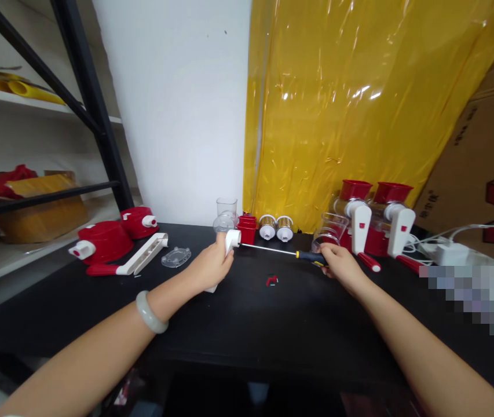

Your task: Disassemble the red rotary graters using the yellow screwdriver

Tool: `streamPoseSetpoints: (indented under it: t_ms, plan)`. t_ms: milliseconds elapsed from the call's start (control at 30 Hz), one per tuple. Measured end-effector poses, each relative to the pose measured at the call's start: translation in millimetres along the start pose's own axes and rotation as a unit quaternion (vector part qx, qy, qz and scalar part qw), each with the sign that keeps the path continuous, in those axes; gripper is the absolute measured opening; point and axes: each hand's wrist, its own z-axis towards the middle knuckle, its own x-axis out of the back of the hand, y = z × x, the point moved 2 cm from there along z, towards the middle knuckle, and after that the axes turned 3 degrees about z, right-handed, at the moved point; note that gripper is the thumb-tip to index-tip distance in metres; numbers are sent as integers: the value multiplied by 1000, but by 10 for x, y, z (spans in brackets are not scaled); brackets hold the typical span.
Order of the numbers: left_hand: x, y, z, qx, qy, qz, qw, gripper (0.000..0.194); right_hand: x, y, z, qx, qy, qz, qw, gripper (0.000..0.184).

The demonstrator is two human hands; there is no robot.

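My left hand (210, 266) is closed around a white plastic handle part (231, 239) held just above the black table (247, 324). My right hand (341, 267) grips the black-and-yellow handle of a long screwdriver (273, 249). Its metal shaft runs left and its tip meets the rounded top of the white part. A small red piece (271, 281) lies on the table between my hands. A pale bracelet (151, 311) is on my left wrist.
Two assembled red-and-white grinders (374, 226) stand at the right by a yellow plastic sheet. Two drum inserts (275, 227), a red block (247, 227) and clear cups (226, 213) sit at the back. Red housings (106, 240), a white crank (145, 255) and a clear lid (176, 256) lie left. Charger cables (446, 252) trail right.
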Motion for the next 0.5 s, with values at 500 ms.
streamPoseSetpoints:
  t_ms: [500]
  plan:
    - [-13,-60,20,31,-41,-80,995,27,57,-104,-73,204,52,-133,968,28]
